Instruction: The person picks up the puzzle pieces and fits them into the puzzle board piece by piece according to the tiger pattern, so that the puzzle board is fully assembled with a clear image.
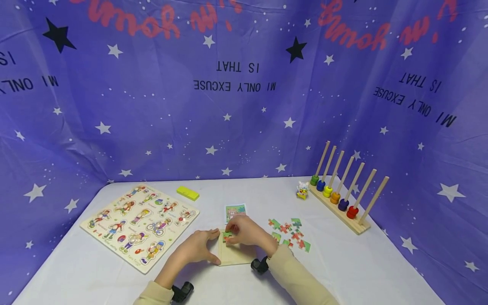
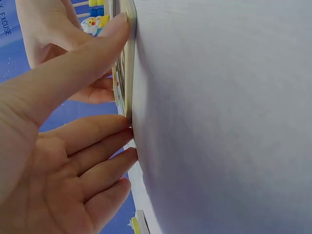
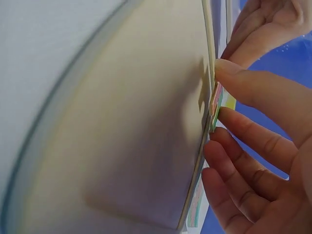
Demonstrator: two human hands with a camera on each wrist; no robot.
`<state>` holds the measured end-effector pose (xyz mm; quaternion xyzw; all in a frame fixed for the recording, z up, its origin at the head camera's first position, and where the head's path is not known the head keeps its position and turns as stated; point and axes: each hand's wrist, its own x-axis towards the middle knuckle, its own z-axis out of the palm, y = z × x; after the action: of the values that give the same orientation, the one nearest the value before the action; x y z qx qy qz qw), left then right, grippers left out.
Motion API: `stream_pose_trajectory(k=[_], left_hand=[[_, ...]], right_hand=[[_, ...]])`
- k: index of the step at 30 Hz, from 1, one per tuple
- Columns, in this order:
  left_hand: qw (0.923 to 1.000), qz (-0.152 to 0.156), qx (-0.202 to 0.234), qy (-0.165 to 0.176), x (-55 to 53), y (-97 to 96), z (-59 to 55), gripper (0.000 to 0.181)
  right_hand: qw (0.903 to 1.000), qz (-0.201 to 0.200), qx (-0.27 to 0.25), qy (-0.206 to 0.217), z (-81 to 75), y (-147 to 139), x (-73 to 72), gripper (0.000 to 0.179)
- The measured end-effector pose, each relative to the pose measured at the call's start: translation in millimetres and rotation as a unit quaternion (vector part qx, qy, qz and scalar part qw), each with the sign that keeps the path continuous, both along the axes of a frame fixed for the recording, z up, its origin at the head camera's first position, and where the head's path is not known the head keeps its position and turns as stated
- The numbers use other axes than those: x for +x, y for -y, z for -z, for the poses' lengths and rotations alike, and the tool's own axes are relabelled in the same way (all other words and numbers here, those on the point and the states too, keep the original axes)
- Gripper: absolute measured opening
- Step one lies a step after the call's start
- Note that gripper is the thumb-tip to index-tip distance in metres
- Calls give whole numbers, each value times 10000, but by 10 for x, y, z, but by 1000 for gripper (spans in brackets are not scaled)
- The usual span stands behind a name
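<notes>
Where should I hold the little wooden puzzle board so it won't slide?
I'd steady the wooden puzzle board by its straight left edge, coming from the left: thumb near the closer corner, fingers near the farther one. It lies flat, and the left hand fits there, leaving the top free for the right hand with its puzzle piece.

The head view looked forward and down from farther off across the white surface [image 1: 236, 288]; both wrist views looked from close by, turned sideways. All shared the wooden puzzle tray [image 1: 238, 255]: lower centre, upper left-centre, and left-to-centre respectively.
</notes>
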<state>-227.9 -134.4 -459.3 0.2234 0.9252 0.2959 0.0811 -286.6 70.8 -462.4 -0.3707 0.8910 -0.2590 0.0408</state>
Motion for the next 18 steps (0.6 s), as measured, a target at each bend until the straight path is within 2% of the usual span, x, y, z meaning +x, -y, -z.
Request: stream_pose_trajectory(k=[7,18], left_hand=[[10000,-1,0,7,6,-4,-9,89],[10000,-47,-59,46,6,-8,-4,89]], right_hand=[[10000,-25,-45,-48,29,44,5,29],[9988,30,-120,-480,76,21,21,28]])
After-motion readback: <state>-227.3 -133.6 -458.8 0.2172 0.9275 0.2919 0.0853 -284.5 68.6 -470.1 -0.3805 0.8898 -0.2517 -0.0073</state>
